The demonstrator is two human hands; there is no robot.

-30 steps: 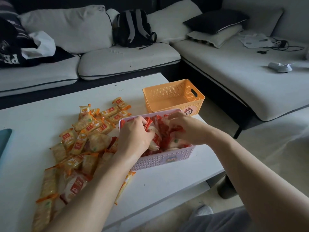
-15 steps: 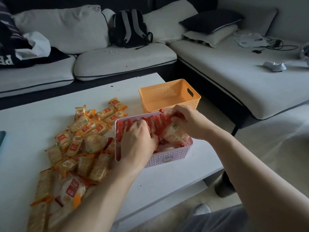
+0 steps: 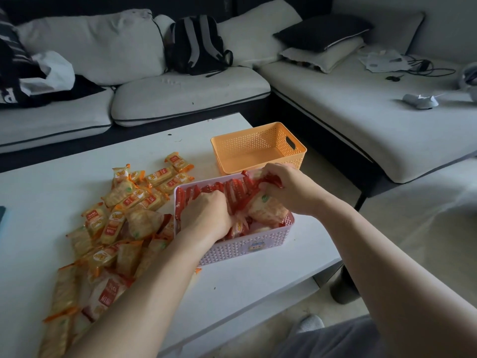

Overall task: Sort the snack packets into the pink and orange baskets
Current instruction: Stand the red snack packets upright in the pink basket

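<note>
While reading the head view, the only one supplied: found both hands inside the pink basket [image 3: 245, 249], near the front edge of the white table [image 3: 258, 293].

Left hand [image 3: 206, 215] sunk at the basket's left end, fingers curled down among the red snack packets [image 3: 232, 192]. Clasping or merely pressing: cannot tell, fingertips hidden. Right hand [image 3: 286, 187] at the far right corner, thumb and fingers pinched tight on the last red snack packets of the row.

Compared against one second ago: red snack packets heaped loosely then, now stood on edge in a row along the far wall. Right hand shifted from mid-basket to the far corner. Left hand pushed deeper. Basket itself turned slightly on the table.

Orange snack packets [image 3: 121, 215] heaped on the table, left of the pink basket and touching it. Orange basket [image 3: 232, 146] just behind the pink one, with nothing visible inside.

Judged: red sort essentially done and being tidied; orange half not yet begun.
</note>
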